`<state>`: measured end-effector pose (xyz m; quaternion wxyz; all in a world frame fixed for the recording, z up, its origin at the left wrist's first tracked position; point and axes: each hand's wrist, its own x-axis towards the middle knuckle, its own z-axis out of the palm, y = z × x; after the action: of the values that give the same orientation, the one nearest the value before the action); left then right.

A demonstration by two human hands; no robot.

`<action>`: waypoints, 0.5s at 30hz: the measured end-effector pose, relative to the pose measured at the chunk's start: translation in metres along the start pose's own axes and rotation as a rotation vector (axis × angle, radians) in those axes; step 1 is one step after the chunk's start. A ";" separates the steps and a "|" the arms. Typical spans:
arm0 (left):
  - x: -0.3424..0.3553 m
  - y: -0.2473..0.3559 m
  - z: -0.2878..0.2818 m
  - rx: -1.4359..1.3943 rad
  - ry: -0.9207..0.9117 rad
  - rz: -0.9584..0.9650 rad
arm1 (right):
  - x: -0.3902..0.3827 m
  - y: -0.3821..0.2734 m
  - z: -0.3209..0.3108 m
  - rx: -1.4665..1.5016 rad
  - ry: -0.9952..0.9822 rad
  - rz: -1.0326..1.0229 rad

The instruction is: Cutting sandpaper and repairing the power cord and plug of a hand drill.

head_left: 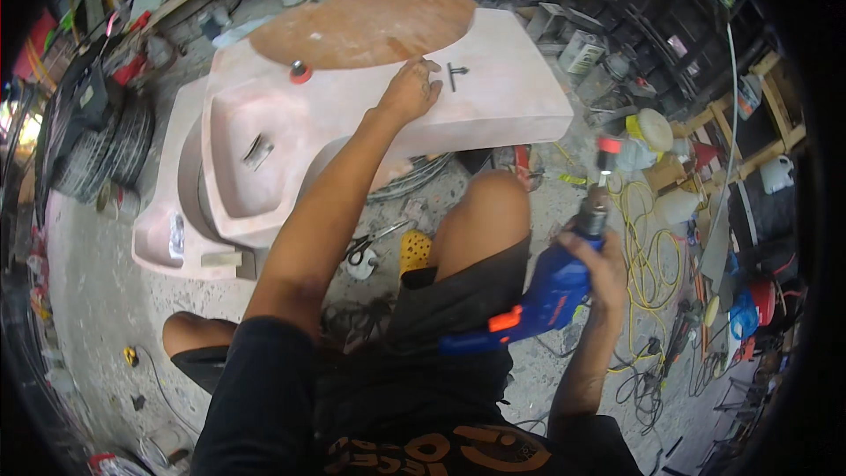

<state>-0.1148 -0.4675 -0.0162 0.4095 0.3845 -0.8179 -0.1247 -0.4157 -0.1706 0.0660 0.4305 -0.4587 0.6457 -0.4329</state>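
My left hand [412, 88] is on the pale pink moulded piece [520, 88] at the edge of an oval brown board [357, 18], its fingers loosely bent and apart, holding nothing that I can see. Just right of it lies a black chuck key [456, 75]; to its left sits a small metal piece with a red ring [300, 73]. My right hand [599, 260] grips a blue power drill [551, 291] upright, a red-tipped metal attachment [608, 154] in its chuck.
A second pink moulded piece [150, 247] lies at left beside stacked tyres [101, 159]. Scissors [361, 247] are on the concrete floor [97, 282] between my knees. Coiled yellow cable [643, 256], tubs, tools and wooden framing [767, 106] crowd the right; cans line the back.
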 end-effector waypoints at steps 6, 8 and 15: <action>0.065 -0.043 0.086 0.380 -0.221 -0.092 | -0.022 0.014 0.043 -0.074 0.059 0.134; 0.074 -0.077 0.069 0.456 -0.125 -0.118 | -0.027 0.023 0.049 -0.139 0.074 0.201; 0.056 -0.044 0.049 0.330 0.041 0.102 | -0.066 0.087 0.029 0.001 0.133 0.441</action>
<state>-0.1497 -0.5436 -0.0381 0.3634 0.4069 -0.8371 0.0402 -0.3936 -0.0936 -0.0142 0.4713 -0.2767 0.7571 -0.3579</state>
